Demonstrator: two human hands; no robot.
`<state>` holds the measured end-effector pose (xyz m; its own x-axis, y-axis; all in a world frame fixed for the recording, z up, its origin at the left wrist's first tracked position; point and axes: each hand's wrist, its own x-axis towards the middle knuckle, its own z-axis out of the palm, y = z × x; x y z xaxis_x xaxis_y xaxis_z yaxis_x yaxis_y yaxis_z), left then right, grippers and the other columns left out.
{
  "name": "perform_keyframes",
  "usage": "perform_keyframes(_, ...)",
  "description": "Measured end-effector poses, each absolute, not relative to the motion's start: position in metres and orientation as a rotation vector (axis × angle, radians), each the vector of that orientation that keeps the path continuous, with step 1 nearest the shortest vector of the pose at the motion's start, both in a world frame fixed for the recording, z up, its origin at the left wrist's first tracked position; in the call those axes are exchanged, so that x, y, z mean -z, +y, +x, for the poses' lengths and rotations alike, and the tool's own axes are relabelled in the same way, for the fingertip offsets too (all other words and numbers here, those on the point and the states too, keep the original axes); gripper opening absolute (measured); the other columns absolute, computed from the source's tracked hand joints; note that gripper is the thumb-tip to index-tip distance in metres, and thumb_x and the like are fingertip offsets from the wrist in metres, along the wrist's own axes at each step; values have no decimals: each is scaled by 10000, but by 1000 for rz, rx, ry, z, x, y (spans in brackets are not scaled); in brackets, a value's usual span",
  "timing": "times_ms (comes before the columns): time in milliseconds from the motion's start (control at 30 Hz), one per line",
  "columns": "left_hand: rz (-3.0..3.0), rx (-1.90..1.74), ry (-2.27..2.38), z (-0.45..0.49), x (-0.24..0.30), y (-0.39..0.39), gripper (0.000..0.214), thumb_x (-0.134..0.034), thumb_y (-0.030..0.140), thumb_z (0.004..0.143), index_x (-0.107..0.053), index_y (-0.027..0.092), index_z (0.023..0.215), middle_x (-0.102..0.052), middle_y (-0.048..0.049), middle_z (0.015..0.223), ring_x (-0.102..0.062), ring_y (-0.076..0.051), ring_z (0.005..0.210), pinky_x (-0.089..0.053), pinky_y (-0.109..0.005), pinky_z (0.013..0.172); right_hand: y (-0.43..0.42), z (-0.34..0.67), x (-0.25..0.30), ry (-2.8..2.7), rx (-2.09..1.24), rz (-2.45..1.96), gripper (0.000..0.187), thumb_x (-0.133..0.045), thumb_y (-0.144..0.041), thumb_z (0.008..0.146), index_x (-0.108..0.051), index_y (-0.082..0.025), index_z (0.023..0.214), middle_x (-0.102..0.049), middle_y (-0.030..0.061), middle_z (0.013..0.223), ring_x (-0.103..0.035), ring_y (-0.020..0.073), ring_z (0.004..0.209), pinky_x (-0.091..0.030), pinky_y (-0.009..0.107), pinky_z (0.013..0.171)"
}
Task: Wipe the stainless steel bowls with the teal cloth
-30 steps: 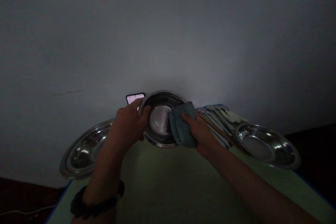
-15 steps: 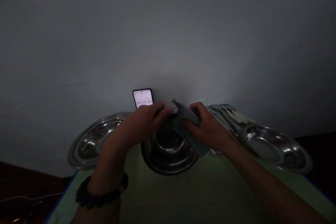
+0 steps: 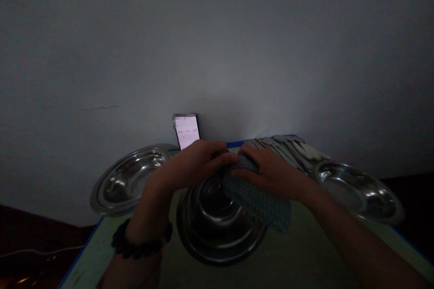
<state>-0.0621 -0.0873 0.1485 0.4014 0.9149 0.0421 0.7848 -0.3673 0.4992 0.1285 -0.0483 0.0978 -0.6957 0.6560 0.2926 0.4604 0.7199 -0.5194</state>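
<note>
A shiny metal bowl (image 3: 220, 244) is in the middle, its inside facing me. My left hand (image 3: 206, 158), with a dark beaded bracelet on the wrist, is closed at the bowl's far rim, thumb and fingers pinching there. Right beside it, my right hand (image 3: 261, 169) is closed around a grey-green textured cloth (image 3: 267, 203) at the same rim. The cloth's loose end hangs over the bowl's right side. Both hands hide the far rim, and the fingertips are dim.
To the left stands a wide metal basin (image 3: 115, 189), and another metal basin (image 3: 359, 194) is at the right. Several spoons and other utensils (image 3: 288, 149) lie along the back edge. A phone (image 3: 188, 131) showing a timer leans on the wall behind the greenish table (image 3: 203, 277).
The bowl and both hands have come lower in view, nearer to me. The cloth's upper tip no longer sticks up, and more of it hangs down to the right.
</note>
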Motion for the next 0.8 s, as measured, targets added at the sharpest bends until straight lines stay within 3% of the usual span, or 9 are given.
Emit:
perform_keyframes(167,2304,-552,1438,-68,-149,-87,338,-458,415,888,-518,178,654,-436,59,548,-417,-80,513,-304,-206,477,-41,133,-102,-2384,-504,-815,255,-513,-481,875,-489,-233,825,-604,-5,739,-558,161,679,-349,274,575)
perform_keyframes(300,2285,-1141,1654,-75,-150,-88,347,-476,362,871,-406,198,574,-336,61,531,-336,-86,504,-291,-224,470,-38,142,-109,-2051,-393,-933,288,-535,-505,851,-466,-236,776,-504,-48,603,-475,124,542,-326,267,525)
perform_keyframes(400,2053,-1629,1803,-68,-151,-90,361,-459,394,881,-366,214,582,-327,53,551,-316,-97,518,-303,-234,473,-42,141,-112,-1779,-413,-968,278,-525,-490,854,-445,-239,768,-495,-38,638,-473,132,580,-349,274,536)
perform_keyframes(500,1838,-1809,1892,-57,-150,-90,370,-415,430,902,-344,224,603,-327,46,581,-324,-107,536,-311,-238,470,-45,131,-108,-1483,-511,-983,243,-487,-466,877,-434,-238,813,-521,-10,747,-508,148,690,-396,284,595)
perform_keyframes(633,1893,-1585,1930,-51,-153,-90,341,-394,371,910,-355,221,606,-376,37,580,-382,-110,550,-338,-234,478,-37,131,-107,-1419,-614,-1008,220,-519,-438,858,-434,-235,867,-537,1,803,-530,160,745,-424,301,645)
perform_keyframes(800,1992,-1032,1664,-62,-168,-106,343,-339,414,925,-448,206,675,-504,32,564,-489,-104,507,-396,-221,482,-35,158,-123,-1967,-610,-886,190,-539,-419,860,-490,-236,874,-564,-20,757,-535,152,684,-410,285,608)
